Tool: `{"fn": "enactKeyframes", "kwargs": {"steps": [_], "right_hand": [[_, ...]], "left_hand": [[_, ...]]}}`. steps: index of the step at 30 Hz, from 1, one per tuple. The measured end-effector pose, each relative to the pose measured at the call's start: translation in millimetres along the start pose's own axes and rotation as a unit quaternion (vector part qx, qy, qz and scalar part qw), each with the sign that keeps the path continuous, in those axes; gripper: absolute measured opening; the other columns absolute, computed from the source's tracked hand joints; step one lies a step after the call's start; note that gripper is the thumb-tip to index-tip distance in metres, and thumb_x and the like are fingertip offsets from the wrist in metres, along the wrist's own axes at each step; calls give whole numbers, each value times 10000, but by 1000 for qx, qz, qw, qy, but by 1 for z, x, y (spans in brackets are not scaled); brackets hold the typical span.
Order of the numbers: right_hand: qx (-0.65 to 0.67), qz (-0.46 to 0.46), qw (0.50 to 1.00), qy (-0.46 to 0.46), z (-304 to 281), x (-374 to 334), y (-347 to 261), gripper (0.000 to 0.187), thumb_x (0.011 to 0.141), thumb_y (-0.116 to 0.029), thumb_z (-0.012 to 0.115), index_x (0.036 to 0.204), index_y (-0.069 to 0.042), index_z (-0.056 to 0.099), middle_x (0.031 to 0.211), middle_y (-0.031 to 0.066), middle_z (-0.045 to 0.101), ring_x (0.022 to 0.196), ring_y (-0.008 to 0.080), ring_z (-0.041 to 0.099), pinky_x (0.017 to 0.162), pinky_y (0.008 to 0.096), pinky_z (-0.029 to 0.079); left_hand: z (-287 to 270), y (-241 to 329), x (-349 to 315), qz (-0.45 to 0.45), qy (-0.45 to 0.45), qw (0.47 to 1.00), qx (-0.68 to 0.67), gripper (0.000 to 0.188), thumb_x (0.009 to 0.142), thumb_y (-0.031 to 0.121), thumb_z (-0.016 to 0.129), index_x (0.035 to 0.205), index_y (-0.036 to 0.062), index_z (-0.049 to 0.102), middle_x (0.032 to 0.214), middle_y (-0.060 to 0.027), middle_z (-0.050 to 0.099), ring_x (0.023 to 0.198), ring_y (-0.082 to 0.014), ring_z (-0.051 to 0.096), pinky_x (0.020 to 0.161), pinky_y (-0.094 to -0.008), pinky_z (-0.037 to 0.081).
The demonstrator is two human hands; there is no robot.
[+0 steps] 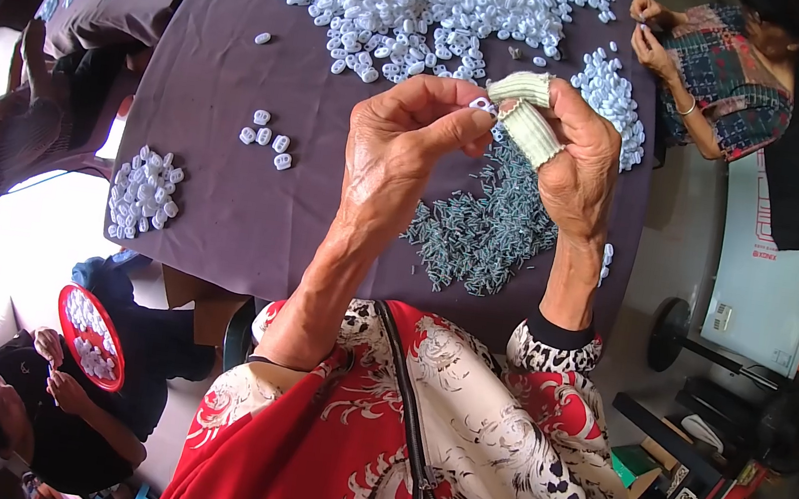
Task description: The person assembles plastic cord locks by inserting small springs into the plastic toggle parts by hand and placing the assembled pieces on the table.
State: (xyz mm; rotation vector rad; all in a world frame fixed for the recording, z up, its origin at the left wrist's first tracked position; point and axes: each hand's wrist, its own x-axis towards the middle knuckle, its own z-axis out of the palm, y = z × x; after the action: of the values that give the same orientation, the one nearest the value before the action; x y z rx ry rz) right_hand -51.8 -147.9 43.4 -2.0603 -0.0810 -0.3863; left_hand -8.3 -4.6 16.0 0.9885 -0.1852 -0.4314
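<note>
Left hand (pixel 404 139): thumb and index pinching 1 small oval white plastic piece (pixel 482 105), held up over the surface (pixel 234 203), in front of the right fingertips. Right hand (pixel 580 162): fingers curled in toward that piece, 2 pale-green ribbed knit finger sleeves (pixel 531 134) on it; fingertip contact partly hidden, can't tell what it grips.

On the surface, near to far:
- 1 loose heap of thin grey-green pins (pixel 487 236), partly behind the right forearm; too many to count.
- 1 heap of white pieces (pixel 146 196) by the left edge, overlapping, no exact count.
- 1 loose group of 5 white pieces (pixel 280 143), just beside one another.
- 1 lone white piece (pixel 263 38), well apart.
- 1 smaller white heap (pixel 612 91) beyond the right hand, uncountable.
- 1 large white pile (pixel 431 6) at the far side, uncountable.

Co-worker at far right: 2 hands (pixel 655 53) raised, close together.
</note>
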Motion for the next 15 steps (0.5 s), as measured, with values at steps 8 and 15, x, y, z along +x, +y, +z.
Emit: {"fn": "enactKeyframes", "kwargs": {"steps": [8,15], "right_hand": [[45,-22,998,39,5,-1,2,180,779,-31,468,926,16,561,809,42,618,718,58,545,659,189,431],[22,-35,998,39,5,1,-9,192,763,-25,459,922,10,563,809,39,614,709,55,539,648,187,428]], "left_hand": [[5,1,-2,-1,7,999,-35,133,748,29,636,854,-44,602,700,-71,607,625,-112,561,614,-232,460],[4,4,-4,7,11,998,-57,125,743,17,639,846,-44,604,704,-68,606,625,-113,561,607,-232,457]]}}
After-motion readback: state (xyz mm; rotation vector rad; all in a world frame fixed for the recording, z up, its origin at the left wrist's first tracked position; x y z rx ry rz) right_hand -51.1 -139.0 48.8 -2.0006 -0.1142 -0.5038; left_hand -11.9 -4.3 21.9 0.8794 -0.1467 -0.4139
